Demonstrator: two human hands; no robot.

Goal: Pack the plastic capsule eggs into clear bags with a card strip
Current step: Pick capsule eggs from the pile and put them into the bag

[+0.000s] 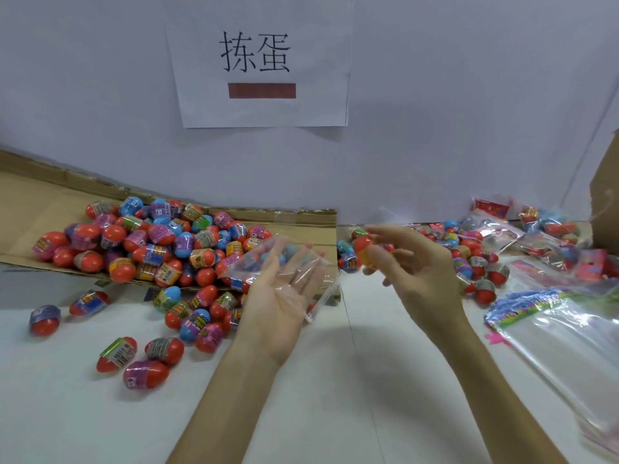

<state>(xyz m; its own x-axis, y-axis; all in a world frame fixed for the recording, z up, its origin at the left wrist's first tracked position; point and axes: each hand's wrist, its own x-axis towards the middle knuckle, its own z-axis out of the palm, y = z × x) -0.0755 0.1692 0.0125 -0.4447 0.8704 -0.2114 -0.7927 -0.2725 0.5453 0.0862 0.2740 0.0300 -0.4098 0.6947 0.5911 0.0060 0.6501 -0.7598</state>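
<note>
L forearm rises from the bottom edge. The left hand (281,296) is palm up over the worktop (100,413), fingers nearly straight & relaxed, not curled on anything. A clear bag (288,262) lies across those fingers & the palm, one corner hanging off the little-finger side. The bag is thin & see-through. Blue shapes show thru it; can't tell if they're inside or behind.

R forearm comes in from the lower right. The right hand (412,259) is raised w/ wrist bent & fingers curled. Thumb & fingertips pinch one egg (363,251), just right of the bag, not touching it. Egg: red top, yellow-orange lower half, blurred.

Beyond the L fingertips is a heap of eggs (150,242), red, blue & purple w/ printed wraps, on flat cardboard (33,195), some spilled onto the worktop. Beyond & right of the R fingers lie filled bags (536,236). Nearer are empty bags (569,346) w/ a card strip (522,304).
</note>
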